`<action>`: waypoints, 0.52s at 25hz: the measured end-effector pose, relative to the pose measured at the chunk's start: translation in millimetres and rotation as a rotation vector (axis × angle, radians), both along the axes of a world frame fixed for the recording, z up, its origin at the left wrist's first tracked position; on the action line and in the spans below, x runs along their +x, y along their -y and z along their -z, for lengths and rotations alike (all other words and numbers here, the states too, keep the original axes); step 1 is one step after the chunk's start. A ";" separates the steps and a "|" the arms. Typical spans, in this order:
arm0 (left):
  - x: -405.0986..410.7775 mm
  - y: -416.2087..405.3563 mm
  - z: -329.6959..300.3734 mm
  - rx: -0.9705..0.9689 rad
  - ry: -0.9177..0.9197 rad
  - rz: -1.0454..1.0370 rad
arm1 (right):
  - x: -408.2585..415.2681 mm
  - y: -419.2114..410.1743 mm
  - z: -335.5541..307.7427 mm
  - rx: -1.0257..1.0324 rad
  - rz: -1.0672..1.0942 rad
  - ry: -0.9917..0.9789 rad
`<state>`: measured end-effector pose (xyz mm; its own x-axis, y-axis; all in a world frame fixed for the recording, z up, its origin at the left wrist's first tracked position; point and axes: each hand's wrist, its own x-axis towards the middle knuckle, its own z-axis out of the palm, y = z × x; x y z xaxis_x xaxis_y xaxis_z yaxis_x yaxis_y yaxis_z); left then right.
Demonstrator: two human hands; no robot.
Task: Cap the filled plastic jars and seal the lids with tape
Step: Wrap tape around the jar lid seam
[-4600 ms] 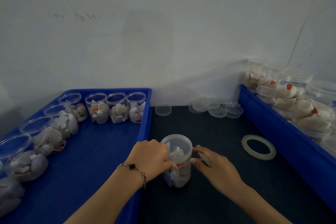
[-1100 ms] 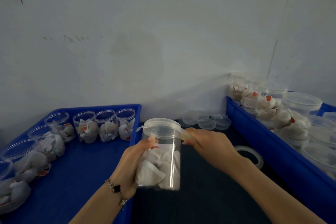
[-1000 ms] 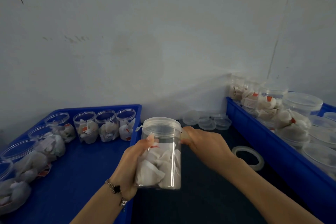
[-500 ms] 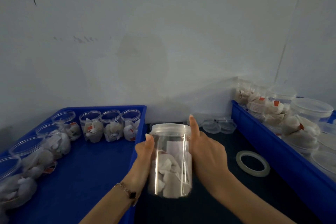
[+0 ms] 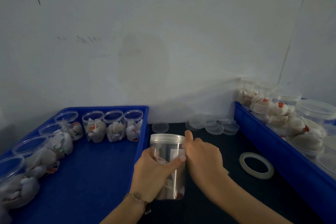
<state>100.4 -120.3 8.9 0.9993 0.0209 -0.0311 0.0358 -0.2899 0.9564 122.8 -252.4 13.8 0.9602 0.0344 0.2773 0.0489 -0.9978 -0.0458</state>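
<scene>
A clear plastic jar (image 5: 168, 148) filled with white packets is held upright above the dark mat, its clear lid (image 5: 167, 138) on top. My left hand (image 5: 153, 174) grips the jar's body, thumb across the front. My right hand (image 5: 201, 158) lies against the jar's right side, its thumb pressing at the lid's edge. A roll of clear tape (image 5: 256, 167) lies flat on the mat to the right.
The left blue tray (image 5: 101, 169) holds several open filled jars (image 5: 114, 125). The right blue tray (image 5: 272, 151) is piled with capped jars (image 5: 300, 131). Loose clear lids (image 5: 212, 126) lie at the back of the dark mat (image 5: 209, 205), by the white wall.
The jar has turned in my hands and dropped slightly. My left hand's grip moved round to the front; my right hand went from fingers stretched up along the lid to the thumb pressing its edge.
</scene>
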 end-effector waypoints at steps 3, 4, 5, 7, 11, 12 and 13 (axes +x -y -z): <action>2.2 -8.2 -4.5 -0.145 -0.076 0.042 | 0.5 26.1 -8.2 0.183 -0.185 -0.070; 4.4 -12.3 -5.7 -0.208 -0.119 0.048 | 0.2 37.4 -13.7 0.347 -0.284 -0.161; 5.8 -16.1 -8.8 -0.269 -0.176 0.062 | -2.7 47.4 -19.7 0.567 -0.376 -0.246; 9.7 -22.3 -11.7 -0.321 -0.234 0.126 | -9.8 64.4 -23.4 0.936 -0.517 -0.304; 5.4 -22.4 -15.9 -0.351 -0.194 0.239 | -17.7 81.3 -25.2 0.907 -0.568 -0.161; 4.0 -21.6 -15.9 -0.361 -0.191 0.255 | -18.1 83.7 -27.0 0.836 -0.568 -0.117; 3.0 -20.8 -16.4 -0.372 -0.187 0.267 | -18.9 85.5 -29.6 0.774 -0.567 -0.078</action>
